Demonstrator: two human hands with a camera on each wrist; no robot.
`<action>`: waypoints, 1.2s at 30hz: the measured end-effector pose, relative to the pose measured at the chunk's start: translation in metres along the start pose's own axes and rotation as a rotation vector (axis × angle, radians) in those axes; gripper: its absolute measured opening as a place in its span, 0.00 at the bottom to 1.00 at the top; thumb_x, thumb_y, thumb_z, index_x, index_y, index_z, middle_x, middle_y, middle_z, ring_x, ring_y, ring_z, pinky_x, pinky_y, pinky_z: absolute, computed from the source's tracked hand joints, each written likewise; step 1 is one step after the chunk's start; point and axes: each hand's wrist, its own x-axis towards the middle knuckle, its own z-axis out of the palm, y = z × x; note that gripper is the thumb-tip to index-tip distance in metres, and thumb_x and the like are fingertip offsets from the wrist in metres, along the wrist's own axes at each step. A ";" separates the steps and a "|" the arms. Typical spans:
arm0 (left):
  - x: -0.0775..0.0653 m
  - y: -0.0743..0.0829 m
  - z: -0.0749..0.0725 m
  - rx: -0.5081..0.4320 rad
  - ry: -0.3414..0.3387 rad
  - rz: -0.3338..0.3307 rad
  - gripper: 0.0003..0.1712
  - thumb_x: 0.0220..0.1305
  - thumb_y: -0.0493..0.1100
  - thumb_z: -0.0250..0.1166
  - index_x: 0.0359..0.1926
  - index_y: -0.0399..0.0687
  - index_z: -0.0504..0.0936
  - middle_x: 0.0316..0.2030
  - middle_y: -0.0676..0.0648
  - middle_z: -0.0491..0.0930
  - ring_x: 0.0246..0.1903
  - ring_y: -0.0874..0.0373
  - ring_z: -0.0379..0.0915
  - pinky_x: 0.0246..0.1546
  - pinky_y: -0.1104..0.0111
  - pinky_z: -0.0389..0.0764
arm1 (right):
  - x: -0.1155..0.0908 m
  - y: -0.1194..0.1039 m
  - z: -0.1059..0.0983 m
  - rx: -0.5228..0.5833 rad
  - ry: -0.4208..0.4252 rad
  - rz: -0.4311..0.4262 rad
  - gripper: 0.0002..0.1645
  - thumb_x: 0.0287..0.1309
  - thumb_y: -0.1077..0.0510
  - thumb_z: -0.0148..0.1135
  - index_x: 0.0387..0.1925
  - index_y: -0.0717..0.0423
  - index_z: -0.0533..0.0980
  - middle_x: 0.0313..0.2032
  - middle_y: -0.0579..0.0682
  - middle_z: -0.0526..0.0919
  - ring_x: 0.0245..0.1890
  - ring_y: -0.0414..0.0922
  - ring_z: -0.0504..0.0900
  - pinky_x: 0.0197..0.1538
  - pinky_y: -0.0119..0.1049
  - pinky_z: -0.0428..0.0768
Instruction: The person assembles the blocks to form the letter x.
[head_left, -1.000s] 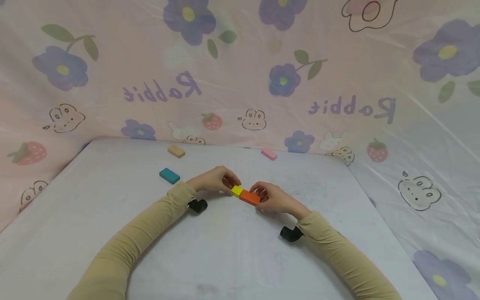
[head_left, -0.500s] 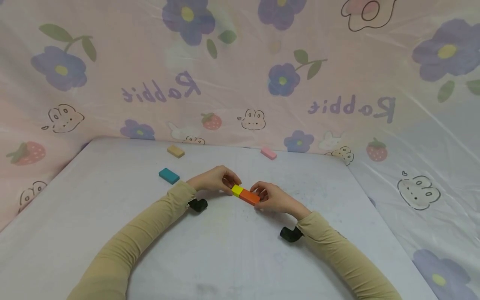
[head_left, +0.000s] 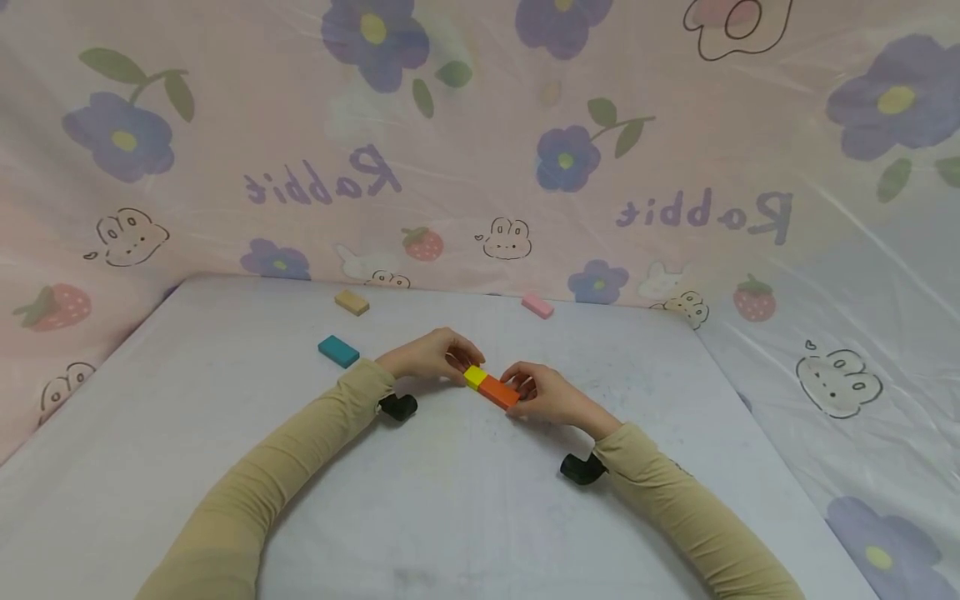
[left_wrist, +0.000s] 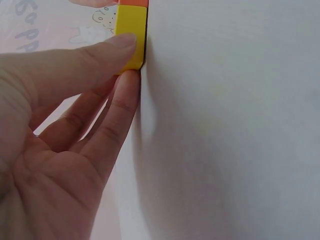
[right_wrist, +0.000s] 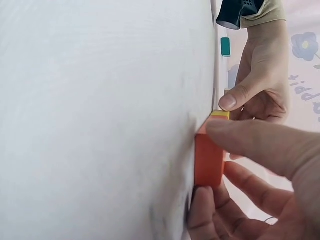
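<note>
A yellow block (head_left: 476, 377) and an orange block (head_left: 498, 392) lie end to end in one line on the white table, in the middle of the head view. My left hand (head_left: 435, 354) pinches the yellow block, its thumb on the near side, as the left wrist view shows with the yellow face (left_wrist: 131, 22). At the other end my right hand (head_left: 551, 394) holds the orange block; in the right wrist view its thumb lies on the orange block (right_wrist: 209, 155) and the fingertips are at its end. The fingers behind the blocks are partly hidden.
A teal block (head_left: 339, 351) lies left of my left hand. Farther back are a tan block (head_left: 352, 302) and a pink block (head_left: 537, 306). A patterned curtain (head_left: 465, 167) rises along the table's back and sides. Black camera mounts (head_left: 581, 469) sit on both wrists.
Both hands have shifted the blocks very slightly away from me, and the yellow and orange blocks now line up more evenly. The other blocks have stayed in place.
</note>
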 end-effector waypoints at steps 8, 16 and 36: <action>0.000 -0.001 -0.001 -0.017 -0.006 -0.001 0.22 0.52 0.29 0.71 0.51 0.38 0.81 0.44 0.49 0.82 0.42 0.56 0.77 0.47 0.70 0.78 | -0.001 0.000 -0.001 0.011 0.003 -0.020 0.26 0.50 0.61 0.73 0.51 0.60 0.74 0.42 0.54 0.78 0.40 0.49 0.77 0.44 0.41 0.78; -0.003 0.001 -0.003 -0.017 -0.006 -0.004 0.22 0.53 0.29 0.71 0.51 0.37 0.81 0.46 0.48 0.81 0.43 0.56 0.77 0.48 0.69 0.78 | -0.001 0.001 0.000 0.026 -0.004 -0.032 0.25 0.52 0.61 0.71 0.51 0.61 0.74 0.42 0.55 0.78 0.41 0.50 0.77 0.45 0.42 0.78; -0.018 0.007 -0.016 -0.051 -0.002 0.068 0.27 0.54 0.33 0.71 0.56 0.34 0.76 0.53 0.36 0.76 0.51 0.46 0.73 0.53 0.59 0.75 | -0.002 0.000 0.003 0.030 0.023 0.014 0.21 0.55 0.61 0.68 0.50 0.59 0.76 0.41 0.53 0.78 0.39 0.48 0.76 0.40 0.39 0.77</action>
